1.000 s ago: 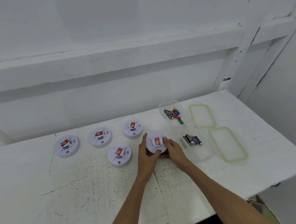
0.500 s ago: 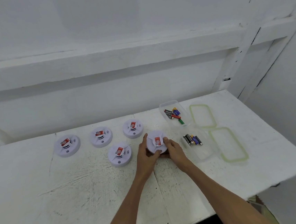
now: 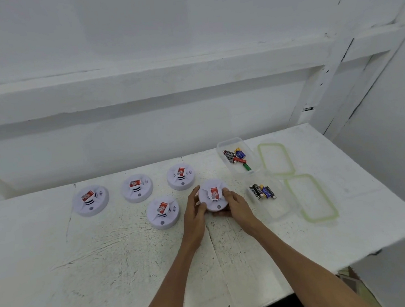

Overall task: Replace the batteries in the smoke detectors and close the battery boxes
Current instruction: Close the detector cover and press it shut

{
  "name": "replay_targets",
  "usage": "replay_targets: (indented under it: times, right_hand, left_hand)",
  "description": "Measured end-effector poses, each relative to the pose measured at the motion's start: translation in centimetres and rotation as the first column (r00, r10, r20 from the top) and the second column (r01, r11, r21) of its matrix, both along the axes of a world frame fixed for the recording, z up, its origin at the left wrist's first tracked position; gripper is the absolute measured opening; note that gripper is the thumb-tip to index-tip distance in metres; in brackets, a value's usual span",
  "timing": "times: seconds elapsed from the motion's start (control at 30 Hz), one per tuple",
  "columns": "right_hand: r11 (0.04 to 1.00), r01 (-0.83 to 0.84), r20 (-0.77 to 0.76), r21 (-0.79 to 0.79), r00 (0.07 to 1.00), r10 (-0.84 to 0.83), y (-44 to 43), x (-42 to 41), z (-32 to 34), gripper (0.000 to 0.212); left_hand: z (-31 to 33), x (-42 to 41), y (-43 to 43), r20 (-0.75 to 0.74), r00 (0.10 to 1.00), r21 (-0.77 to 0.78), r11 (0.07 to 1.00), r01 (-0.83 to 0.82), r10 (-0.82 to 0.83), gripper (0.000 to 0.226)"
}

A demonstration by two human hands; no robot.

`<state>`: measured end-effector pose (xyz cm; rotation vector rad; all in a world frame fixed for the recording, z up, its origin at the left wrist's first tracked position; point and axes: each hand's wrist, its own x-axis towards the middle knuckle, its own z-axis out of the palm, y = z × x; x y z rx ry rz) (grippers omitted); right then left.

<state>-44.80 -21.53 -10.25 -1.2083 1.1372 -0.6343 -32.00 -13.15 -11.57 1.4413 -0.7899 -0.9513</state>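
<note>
Two hands: the left hand (image 3: 195, 209) and the right hand (image 3: 239, 207) are clamped on opposite rims of the held detector (image 3: 213, 196), fingers curled round its edge.
Held detector: it is kept face up, red label showing, low over the counter (image 3: 109, 273); whether it touches cannot be told.
Other detectors: four are laid face up left of the held detector, the nearest detector (image 3: 162, 213) just beside it and the farthest detector (image 3: 91, 200) well apart.
Boxes: the near box (image 3: 277, 214) is set just right of the held detector and the far box (image 3: 230, 142) behind that; batteries (image 3: 262, 191) are seen in both.
Lids: the near lid (image 3: 310, 197) and the far lid (image 3: 275, 159) are laid further right, off the boxes.
Progress: no battery compartment is seen opened, so the task is judged barely begun. Five detectors are left to be served and both boxes to be closed.
Change: against half a second earlier almost nothing is altered; the same grip is kept in the same place.
</note>
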Motion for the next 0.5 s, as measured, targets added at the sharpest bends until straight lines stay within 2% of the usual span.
replay_targets:
  times: [0.5]
  right_hand:
    - [1.0,-0.007,0.031,0.005,0.999,0.007,-0.13,0.0,-0.54,0.044]
  left_hand:
    - [-0.5,0.16,-0.07,0.003,1.0,-0.012,1.0,0.015,-0.015,0.048]
